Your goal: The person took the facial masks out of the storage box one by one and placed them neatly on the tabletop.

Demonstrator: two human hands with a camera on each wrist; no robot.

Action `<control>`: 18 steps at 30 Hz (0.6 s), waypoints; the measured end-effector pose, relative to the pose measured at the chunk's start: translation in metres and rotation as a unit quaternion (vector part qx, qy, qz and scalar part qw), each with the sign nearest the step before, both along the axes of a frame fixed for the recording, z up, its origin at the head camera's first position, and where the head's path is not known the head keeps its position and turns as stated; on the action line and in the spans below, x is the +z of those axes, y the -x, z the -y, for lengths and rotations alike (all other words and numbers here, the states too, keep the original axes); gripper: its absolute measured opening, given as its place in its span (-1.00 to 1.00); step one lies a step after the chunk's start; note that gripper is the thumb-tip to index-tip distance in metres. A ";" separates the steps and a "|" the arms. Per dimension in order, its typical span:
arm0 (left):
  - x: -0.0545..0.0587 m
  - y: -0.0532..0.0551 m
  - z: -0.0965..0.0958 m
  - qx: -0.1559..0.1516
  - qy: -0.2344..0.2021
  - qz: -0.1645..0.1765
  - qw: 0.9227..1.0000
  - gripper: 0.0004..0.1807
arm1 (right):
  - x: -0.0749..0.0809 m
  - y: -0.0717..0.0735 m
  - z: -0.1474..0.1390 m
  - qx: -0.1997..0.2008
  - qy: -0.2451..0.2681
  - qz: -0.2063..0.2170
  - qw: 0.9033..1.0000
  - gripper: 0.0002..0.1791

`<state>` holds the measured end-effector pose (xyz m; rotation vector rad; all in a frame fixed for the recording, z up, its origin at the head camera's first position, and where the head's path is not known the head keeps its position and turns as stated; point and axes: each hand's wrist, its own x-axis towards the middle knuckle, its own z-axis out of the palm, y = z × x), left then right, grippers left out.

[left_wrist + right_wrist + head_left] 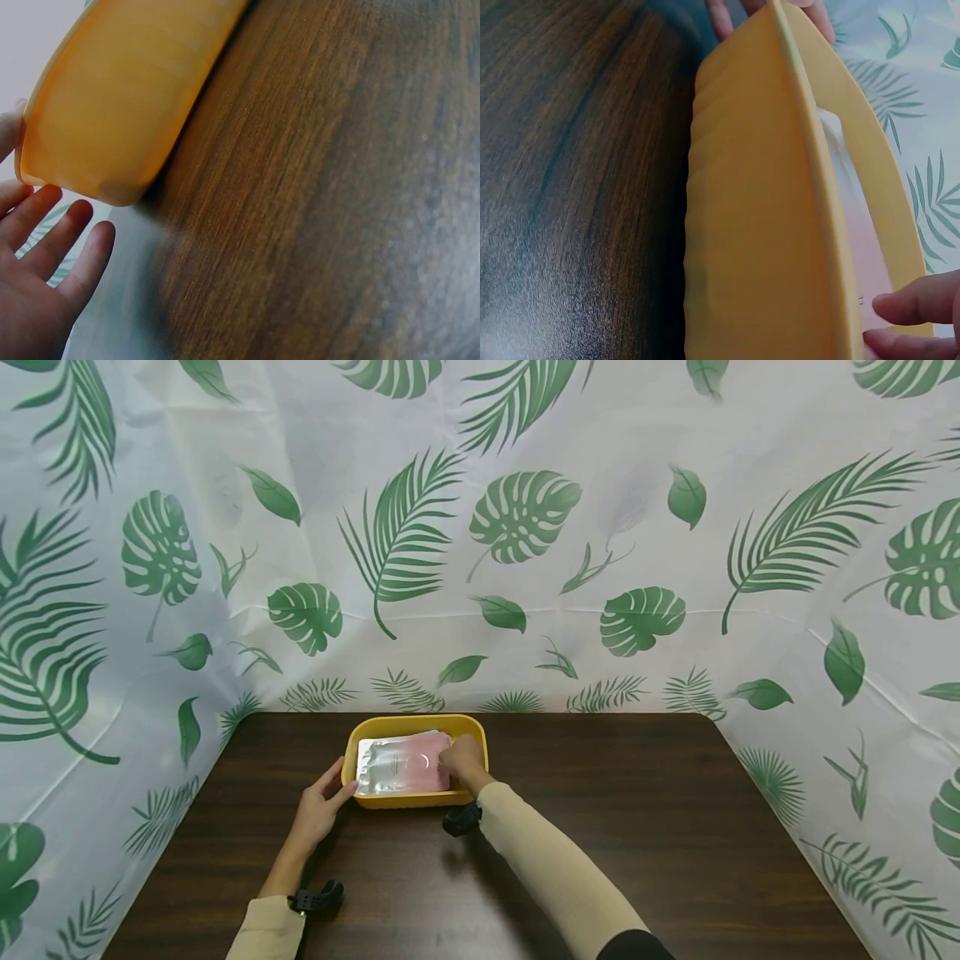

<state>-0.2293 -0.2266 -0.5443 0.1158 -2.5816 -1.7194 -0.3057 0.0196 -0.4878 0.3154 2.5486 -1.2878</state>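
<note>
On the table, a yellow plastic basket (pixel 420 800) holds a flat foil packet (pixel 397 766), silver at the left and pink at the right. My left hand (pixel 318 806) grips the basket's left end, thumb at the rim; in the left wrist view the other fingers of that hand (pixel 52 255) spread beside the corner. Reaching over the basket's front wall, my right hand (pixel 467 758) pinches the pink end of the packet. The right wrist view shows two fingertips (pixel 885 309) at the packet's pink surface, behind the basket's ribbed wall (pixel 757 210).
The basket sits near the back edge of a dark wood-grain table (pixel 637 827). A pale cloth with green leaves (pixel 525 652) hangs behind the table and along both sides. A black strap with a camera (pixel 318 897) is on each wrist.
</note>
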 end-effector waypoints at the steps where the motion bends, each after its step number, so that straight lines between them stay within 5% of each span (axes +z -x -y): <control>1: 0.000 0.000 0.000 -0.001 -0.001 0.001 1.000 -0.27 | -0.002 0.001 0.000 -0.002 0.010 -0.003 1.000 -0.83; 8: 0.004 0.000 0.000 -0.001 -0.005 0.010 1.000 -0.26 | -0.010 0.005 -0.003 -0.025 0.106 0.012 0.994 -0.93; 18: 0.003 0.000 0.001 -0.001 0.006 0.011 1.000 -0.27 | -0.006 0.005 -0.002 -0.047 0.141 0.012 0.989 -0.89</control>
